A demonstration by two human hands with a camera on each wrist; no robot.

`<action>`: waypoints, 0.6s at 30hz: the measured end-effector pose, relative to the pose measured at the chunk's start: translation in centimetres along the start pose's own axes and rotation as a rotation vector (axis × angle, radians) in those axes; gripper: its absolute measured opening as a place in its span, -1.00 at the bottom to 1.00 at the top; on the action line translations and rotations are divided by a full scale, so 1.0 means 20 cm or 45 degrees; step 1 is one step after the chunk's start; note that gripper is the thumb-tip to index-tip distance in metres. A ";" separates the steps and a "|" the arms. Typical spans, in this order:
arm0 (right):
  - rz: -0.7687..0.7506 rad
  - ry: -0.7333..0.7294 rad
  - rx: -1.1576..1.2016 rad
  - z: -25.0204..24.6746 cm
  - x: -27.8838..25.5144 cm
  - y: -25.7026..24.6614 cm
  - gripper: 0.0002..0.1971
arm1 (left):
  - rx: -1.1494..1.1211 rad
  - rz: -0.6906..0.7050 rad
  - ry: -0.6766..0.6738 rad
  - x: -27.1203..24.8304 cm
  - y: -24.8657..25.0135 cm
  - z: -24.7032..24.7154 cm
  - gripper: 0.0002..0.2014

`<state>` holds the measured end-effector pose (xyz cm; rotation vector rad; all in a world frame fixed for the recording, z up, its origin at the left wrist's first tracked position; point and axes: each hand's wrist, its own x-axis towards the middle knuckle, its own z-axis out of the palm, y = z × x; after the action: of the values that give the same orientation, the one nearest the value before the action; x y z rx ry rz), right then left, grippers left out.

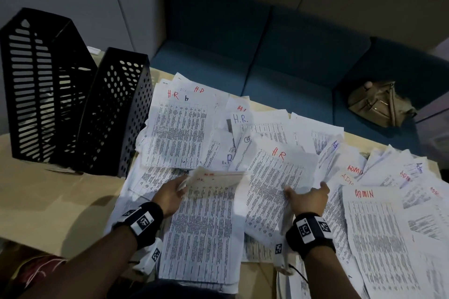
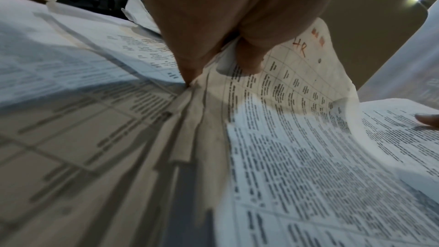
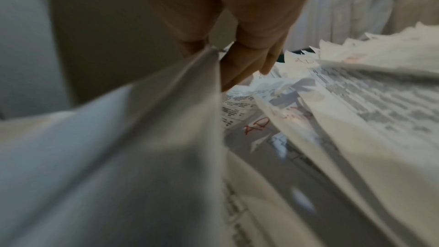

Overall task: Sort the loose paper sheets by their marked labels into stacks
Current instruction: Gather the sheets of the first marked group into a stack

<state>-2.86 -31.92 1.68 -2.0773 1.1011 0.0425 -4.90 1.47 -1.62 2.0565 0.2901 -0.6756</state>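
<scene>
Left hand pinches the curled top edge of a white printed sheet marked HR in red, lifting it to read. Right hand grips another red-marked HR sheet, likely pairing them; ADMIN-labelled sheets lie to its right.

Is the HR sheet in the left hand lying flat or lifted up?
Lifted: the left hand pinches the HR sheet near its top edge, which curls up off the pile.
</scene>
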 end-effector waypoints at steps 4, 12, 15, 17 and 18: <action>-0.180 -0.073 -0.105 -0.04 -0.05 -0.03 -0.70 | -0.068 0.037 0.034 0.00 0.00 -0.04 -0.53; -0.768 0.042 0.174 -0.38 -0.26 -0.45 -0.85 | -0.153 -0.015 0.151 0.00 -0.04 -0.10 -0.65; -0.853 0.011 0.386 -0.43 -0.22 -0.51 -0.78 | -0.213 -0.013 0.219 0.01 -0.05 -0.09 -0.65; -0.799 -0.065 0.418 -0.35 -0.18 -0.48 -0.74 | -0.308 -0.006 0.255 0.01 -0.04 -0.08 -0.61; -0.747 -0.098 0.348 -0.28 -0.17 -0.44 -0.73 | -0.367 -0.010 0.267 0.00 -0.03 -0.06 -0.61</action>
<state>-0.45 -30.27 12.31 -2.0474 0.3929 -0.2963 -4.70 2.79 -1.47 1.8492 0.4871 -0.3959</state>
